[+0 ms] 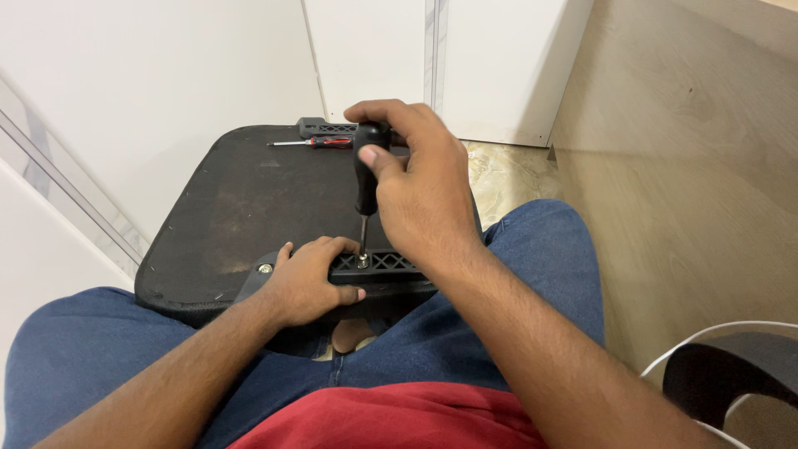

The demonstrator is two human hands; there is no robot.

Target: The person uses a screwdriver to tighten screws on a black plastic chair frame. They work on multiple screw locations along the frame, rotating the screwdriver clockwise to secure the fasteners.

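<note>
A black upturned chair seat panel (241, 208) lies across my knees. Along its near edge sits a black plastic bracket with lattice ribs (391, 263). My left hand (312, 278) presses down on that bracket, fingers curled over its edge. My right hand (420, 187) grips the black handle of a screwdriver (366, 179) held upright, its tip on a silver screw (363, 261) in the bracket. Another silver bolt (265, 268) shows at the bracket's left end.
A small red and black screwdriver (316, 143) and a second black lattice bracket (326, 127) lie at the panel's far edge. White walls stand behind and to the left, a wooden panel (690, 150) to the right. A black and white chair part (731, 374) is at lower right.
</note>
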